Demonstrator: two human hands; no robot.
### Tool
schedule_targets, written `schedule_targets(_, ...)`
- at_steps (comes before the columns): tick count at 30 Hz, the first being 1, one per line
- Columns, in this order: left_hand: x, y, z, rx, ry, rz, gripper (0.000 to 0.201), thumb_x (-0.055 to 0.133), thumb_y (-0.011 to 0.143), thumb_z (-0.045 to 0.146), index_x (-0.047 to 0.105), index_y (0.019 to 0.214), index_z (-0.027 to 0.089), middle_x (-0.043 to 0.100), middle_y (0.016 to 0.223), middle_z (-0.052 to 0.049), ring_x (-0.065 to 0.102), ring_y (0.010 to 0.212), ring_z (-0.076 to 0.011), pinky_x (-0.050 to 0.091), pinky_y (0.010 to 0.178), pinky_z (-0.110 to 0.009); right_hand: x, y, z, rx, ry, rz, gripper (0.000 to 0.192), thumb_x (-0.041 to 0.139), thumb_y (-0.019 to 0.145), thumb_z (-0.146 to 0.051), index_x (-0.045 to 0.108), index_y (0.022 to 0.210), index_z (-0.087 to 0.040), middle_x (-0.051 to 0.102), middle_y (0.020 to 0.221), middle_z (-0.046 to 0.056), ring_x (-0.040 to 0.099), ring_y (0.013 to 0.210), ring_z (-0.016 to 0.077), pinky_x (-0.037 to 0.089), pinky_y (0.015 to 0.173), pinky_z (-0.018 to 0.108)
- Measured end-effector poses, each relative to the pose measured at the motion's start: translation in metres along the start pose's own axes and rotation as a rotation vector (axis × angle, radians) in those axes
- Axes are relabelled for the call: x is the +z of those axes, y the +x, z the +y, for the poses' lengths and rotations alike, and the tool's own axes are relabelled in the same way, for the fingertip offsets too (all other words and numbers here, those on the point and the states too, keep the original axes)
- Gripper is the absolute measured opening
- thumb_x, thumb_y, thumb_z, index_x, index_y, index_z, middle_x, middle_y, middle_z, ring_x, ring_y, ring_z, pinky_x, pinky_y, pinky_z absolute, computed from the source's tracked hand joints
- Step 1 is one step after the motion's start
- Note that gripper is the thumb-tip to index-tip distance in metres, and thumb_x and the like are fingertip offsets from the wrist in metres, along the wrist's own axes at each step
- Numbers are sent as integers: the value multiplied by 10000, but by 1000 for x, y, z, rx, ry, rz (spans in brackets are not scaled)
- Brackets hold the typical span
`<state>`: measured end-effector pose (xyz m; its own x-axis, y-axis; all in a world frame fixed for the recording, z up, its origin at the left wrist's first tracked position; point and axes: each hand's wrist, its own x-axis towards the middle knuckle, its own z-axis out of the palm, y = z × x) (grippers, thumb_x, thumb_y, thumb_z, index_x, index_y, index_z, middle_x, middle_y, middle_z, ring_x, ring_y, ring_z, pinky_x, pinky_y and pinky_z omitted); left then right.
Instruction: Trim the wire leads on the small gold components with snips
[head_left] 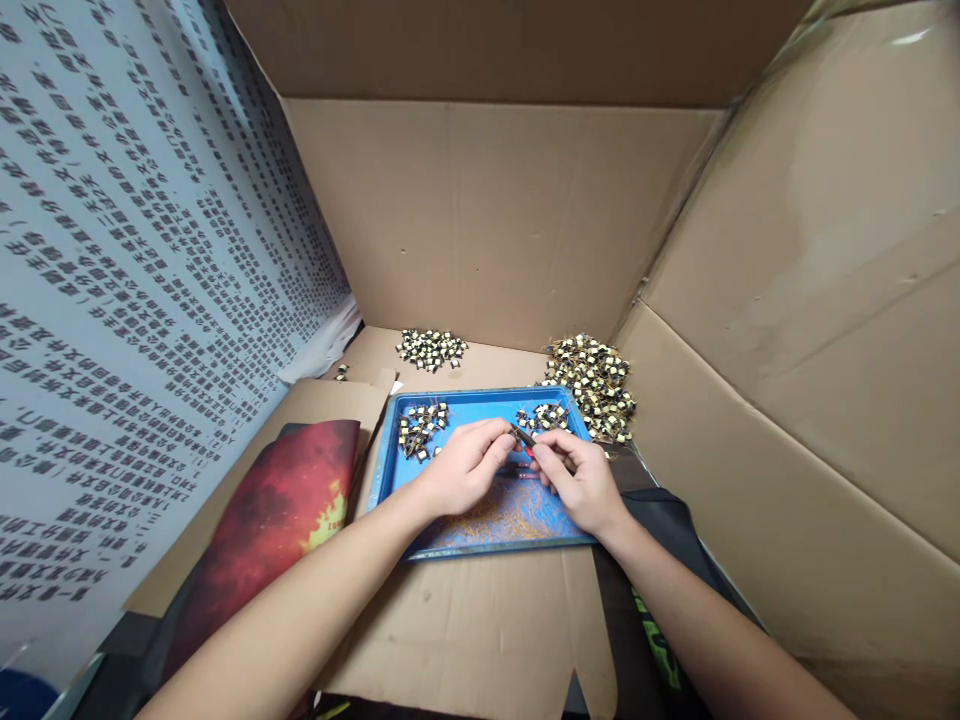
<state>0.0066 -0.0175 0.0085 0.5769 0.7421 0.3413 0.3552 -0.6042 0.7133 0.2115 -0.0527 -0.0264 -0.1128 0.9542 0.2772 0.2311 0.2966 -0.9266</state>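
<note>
Over the blue tray (390, 460), left hand (466, 465) pinches a tiny wound component (514, 432) (light, stiff, thin leads probably bendable; best gripped by its body); right hand (581, 480) pinches dark tweezers (526, 438) touching it; loose component heaps lie beyond.

Over the blue tray (570, 412), the left hand (465, 468) pinches a small part. The right hand (581, 482) holds a dark tool (525, 438) against it. Two small heaps of parts (421, 428) lie in the tray
</note>
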Motion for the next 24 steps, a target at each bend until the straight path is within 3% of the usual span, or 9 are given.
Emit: schedule_targets(24, 0, 0, -1, 0, -7, 17, 386, 369, 1092, 400, 644, 934, 179, 705, 899, -53, 649, 866, -198, 468, 816, -302, 0, 1, 1, -15, 5, -4, 278, 589, 1003, -444, 663, 889, -201, 647, 704, 3, 562, 560, 138, 460, 554, 252)
